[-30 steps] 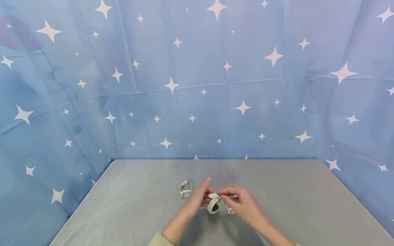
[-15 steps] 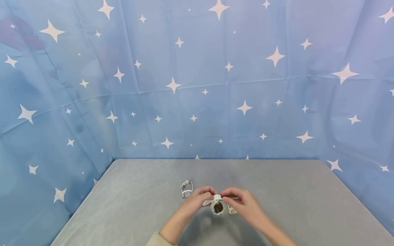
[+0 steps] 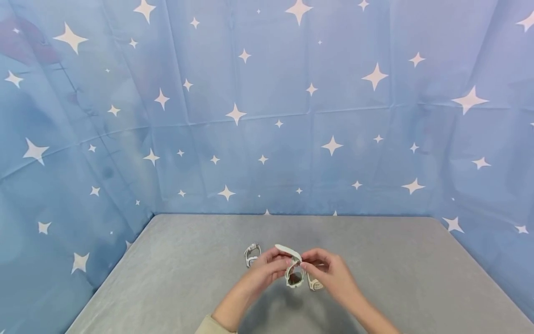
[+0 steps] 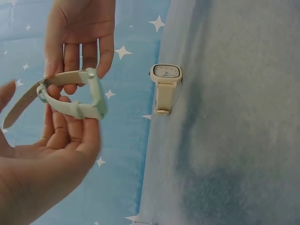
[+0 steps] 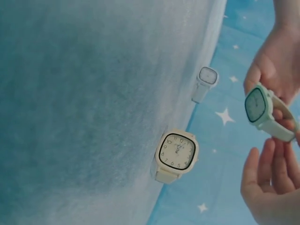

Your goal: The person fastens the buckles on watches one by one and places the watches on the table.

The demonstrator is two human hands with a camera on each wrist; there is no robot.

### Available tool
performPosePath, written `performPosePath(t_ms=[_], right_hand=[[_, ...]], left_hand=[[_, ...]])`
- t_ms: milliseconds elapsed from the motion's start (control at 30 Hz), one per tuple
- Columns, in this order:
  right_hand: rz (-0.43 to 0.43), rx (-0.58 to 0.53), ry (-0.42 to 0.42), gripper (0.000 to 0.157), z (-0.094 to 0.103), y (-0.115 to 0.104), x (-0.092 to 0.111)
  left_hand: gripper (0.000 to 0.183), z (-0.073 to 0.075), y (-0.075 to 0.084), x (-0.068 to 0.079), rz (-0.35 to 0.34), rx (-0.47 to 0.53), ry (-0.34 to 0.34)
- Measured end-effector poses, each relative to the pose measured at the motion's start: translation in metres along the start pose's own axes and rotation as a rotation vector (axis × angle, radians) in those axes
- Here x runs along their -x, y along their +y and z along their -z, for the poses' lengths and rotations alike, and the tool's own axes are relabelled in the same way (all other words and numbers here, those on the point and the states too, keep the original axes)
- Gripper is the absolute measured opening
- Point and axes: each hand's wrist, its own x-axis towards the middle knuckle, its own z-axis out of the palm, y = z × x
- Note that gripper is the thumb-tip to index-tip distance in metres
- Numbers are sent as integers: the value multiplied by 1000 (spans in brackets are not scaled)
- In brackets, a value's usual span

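Observation:
A mint-green wristwatch [image 3: 295, 281] is held up between both hands, its square dial facing the right wrist camera. Its strap is looped through the buckle [image 4: 42, 89], and the free strap end [image 4: 19, 110] sticks out past it. From the left, my left hand [image 3: 259, 274] holds the strap between thumb and fingers, several fingers curled beneath the loop in the left wrist view. My right hand [image 3: 337, 277] pinches the strap near the buckle from the other side with thumb and index finger. Behind the right fingers, a cream watch [image 3: 314, 283] lies partly covered.
A white watch [image 3: 252, 255] with its strap looped sits on the grey tabletop [image 3: 187, 278], left of my left hand. The cream watch's dial [image 5: 177, 151] faces the right wrist camera. A blue curtain with white stars [image 3: 267, 139] hangs behind the table.
My left thumb and fingers have closed in on the strap. The free strap end has swung from low on the left to pointing up and left. The right hand stays nearly in place.

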Motion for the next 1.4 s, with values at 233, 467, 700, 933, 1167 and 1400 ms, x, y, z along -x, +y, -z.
performPosePath(t_ms=[233, 467, 700, 933, 1167, 1400], right_hand=[[-54, -8, 20, 18, -1, -2, 2], [86, 43, 130, 16, -3, -5, 2], [216, 78, 150, 16, -6, -11, -2], [285, 107, 168, 21, -8, -12, -5], [322, 133, 183, 25, -5, -9, -4], [313, 138, 179, 23, -2, -10, -3]], left_hand=[[31, -2, -3, 0, -89, -103, 25], [31, -5, -4, -1, -73, -127, 52], [27, -6, -7, -1, -42, -139, 34], [29, -7, -7, -3, -46, -137, 10], [30, -8, -7, -4, -50, -149, -3], [31, -7, -7, -7, -55, -163, -1]])
